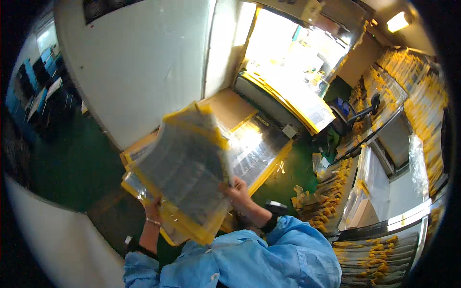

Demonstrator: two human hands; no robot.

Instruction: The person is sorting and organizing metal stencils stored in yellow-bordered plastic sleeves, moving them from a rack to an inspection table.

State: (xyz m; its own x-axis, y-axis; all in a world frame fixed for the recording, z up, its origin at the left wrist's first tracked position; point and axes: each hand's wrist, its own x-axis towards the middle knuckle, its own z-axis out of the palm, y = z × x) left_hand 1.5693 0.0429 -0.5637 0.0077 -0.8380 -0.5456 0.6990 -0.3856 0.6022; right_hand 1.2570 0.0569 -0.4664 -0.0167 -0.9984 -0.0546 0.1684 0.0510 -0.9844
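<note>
Both hands hold a large grey film sheet (185,156) with yellow-taped edges, tilted in front of my body and slightly bowed. My right hand (237,191) is closed on its right edge. Near the lower left edge, my left hand (152,210) is closed on it, with some fingers hidden behind. Whether it is one sheet or several together, I cannot tell. Beneath and beyond lies a stack of similar yellow-edged sheets (259,151), its near part hidden by the held sheet. A brown board (228,108) lies behind that stack.
A brightly lit table (302,103) with yellow-edged sheets at its front stands beyond. Racks on the right are packed with yellow-edged sheets (374,259). A chair (341,115) stands near them. Scraps of clear film (319,163) lie on the green floor. A white wall (139,62) rises at left.
</note>
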